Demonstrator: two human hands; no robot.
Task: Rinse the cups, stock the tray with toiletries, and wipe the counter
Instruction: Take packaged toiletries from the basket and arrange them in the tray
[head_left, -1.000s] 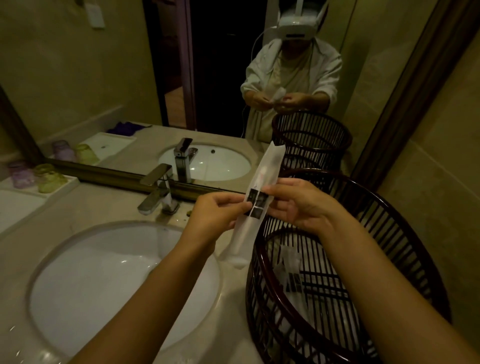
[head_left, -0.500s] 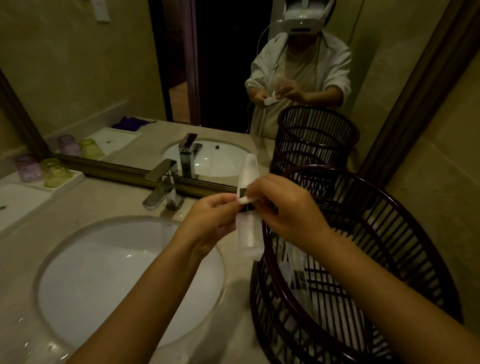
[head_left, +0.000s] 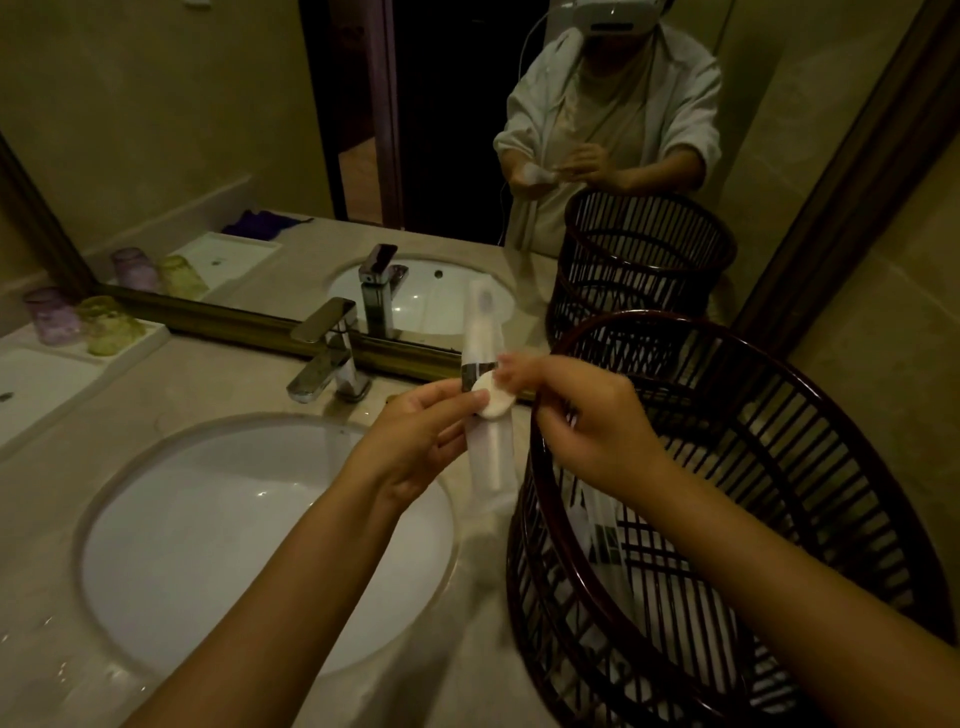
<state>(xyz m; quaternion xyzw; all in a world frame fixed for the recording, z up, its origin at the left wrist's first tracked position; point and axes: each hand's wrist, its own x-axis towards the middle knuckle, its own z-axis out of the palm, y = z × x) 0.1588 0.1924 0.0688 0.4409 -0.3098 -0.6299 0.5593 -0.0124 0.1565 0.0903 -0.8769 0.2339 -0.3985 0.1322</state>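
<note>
Above the worktop (head_left: 218, 384), between the sink (head_left: 249, 545) and the dark slatted basket (head_left: 779, 415), the left hand (head_left: 415, 441) grips an upright white toiletry packet (head_left: 485, 441). The right hand (head_left: 582, 415) pinches a small round white soap (head_left: 493, 397) against the packet's front.

Two hands up: left hand (head_left: 415, 441), right hand (head_left: 582, 415). One packet (head_left: 485, 452), one white disc (head_left: 494, 397). Two cups, purple cup (head_left: 52, 317) and yellow cup (head_left: 109, 327). One basket (head_left: 779, 467), one sink (head_left: 234, 545), one tap (head_left: 332, 353).
</note>
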